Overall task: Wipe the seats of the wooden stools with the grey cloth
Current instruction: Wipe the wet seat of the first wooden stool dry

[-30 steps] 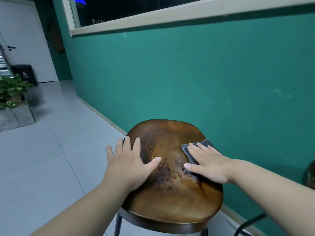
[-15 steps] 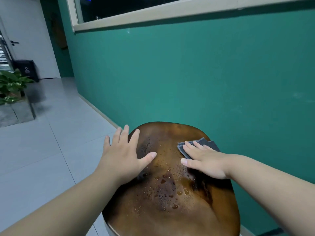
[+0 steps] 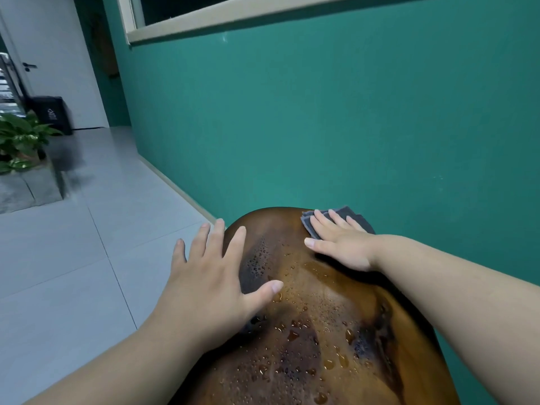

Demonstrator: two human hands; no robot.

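A dark brown wooden stool seat (image 3: 327,331) fills the lower middle of the head view, covered with water droplets. My left hand (image 3: 210,282) lies flat on the seat's left edge, fingers spread and straight. At the seat's far right edge my right hand (image 3: 339,244) presses flat on the folded grey cloth (image 3: 352,214), which sticks out beyond the fingertips. The stool's legs are out of view.
A teal wall (image 3: 321,127) stands directly behind the stool, with a window ledge (image 3: 233,21) above. Grey tiled floor (image 3: 73,258) stretches to the left. A potted plant (image 3: 20,141), a black bin (image 3: 52,114) and a white door (image 3: 52,54) stand far left.
My right hand has pushed the cloth away from me to the seat's far right edge. The camera has come closer over the seat. My left hand stays flat on the left edge.
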